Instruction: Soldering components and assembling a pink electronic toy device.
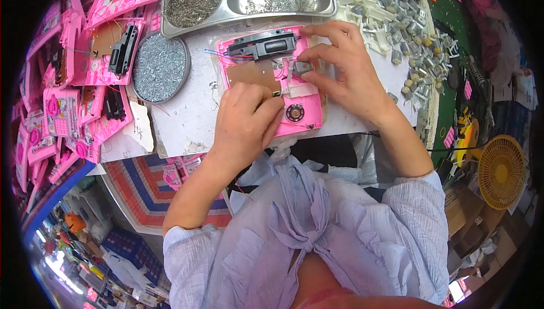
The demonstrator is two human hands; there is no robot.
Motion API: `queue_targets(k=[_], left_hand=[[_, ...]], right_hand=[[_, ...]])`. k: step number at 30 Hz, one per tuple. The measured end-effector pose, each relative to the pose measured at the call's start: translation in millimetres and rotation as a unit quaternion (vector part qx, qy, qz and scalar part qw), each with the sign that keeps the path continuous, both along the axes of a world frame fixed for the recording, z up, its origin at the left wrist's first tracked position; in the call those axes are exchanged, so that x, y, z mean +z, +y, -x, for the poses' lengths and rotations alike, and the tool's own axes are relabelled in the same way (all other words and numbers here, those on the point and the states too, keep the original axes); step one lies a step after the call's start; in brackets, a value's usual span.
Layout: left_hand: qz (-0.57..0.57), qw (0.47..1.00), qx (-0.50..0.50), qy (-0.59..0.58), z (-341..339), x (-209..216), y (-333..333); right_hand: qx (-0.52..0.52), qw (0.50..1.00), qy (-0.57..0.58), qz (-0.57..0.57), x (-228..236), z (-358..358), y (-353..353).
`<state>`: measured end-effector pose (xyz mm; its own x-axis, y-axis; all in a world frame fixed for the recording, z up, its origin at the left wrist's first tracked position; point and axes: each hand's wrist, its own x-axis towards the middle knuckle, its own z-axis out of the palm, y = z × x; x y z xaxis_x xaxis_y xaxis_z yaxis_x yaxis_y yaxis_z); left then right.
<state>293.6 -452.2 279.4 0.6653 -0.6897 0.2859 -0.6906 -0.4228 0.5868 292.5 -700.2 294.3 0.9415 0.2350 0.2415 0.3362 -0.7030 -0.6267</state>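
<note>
In front of me lies a pink plastic housing (313,112), open side up. It holds a black mechanism (266,44) across its far end, a brown circuit board (249,73), a white plastic part (300,90) and a round speaker (294,113). My right hand (352,70) reaches in from the right, thumb and fingertips closed around a small grey motor (301,67) at the housing's right side. My left hand (243,117) rests curled over the near left part of the board; what its fingertips pinch, if anything, is hidden. Thin coloured wires (224,55) stick out leftward.
A round dish of screws (161,66) stands left, beside stacked pink housings (68,102). Beyond the work, a metal tray (249,19) holds small springs or similar pieces. Grey motors and white parts (396,40) are heaped at right. A yellow fan (501,172) stands farther right.
</note>
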Motion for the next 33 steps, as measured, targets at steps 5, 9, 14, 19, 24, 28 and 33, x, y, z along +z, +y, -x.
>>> queue_targets(k=[5,9,14,19,24,28,33], left_hand=[[0.066,0.988,0.123,-0.066,-14,10,8],[-0.047,0.971,0.197,-0.131,-39,-4,21],[-0.056,0.968,0.207,-0.129,-16,-8,24],[-0.005,0.978,0.159,-0.137,-2,-13,25],[0.005,0.975,0.160,-0.155,-5,-11,22],[-0.002,0.974,0.166,-0.153,-5,-9,24],[0.034,0.968,0.208,-0.136,-5,-2,32]], right_hand=[[0.000,0.998,0.009,0.064,6,-7,5],[0.005,0.995,0.003,0.104,11,-8,10],[0.017,0.992,0.017,0.122,15,-11,10],[0.013,0.986,-0.083,0.141,31,-15,17],[0.122,0.980,-0.132,0.086,12,-34,52],[0.180,0.965,-0.161,0.101,5,-52,62],[0.187,0.961,-0.188,0.079,-1,-52,57]])
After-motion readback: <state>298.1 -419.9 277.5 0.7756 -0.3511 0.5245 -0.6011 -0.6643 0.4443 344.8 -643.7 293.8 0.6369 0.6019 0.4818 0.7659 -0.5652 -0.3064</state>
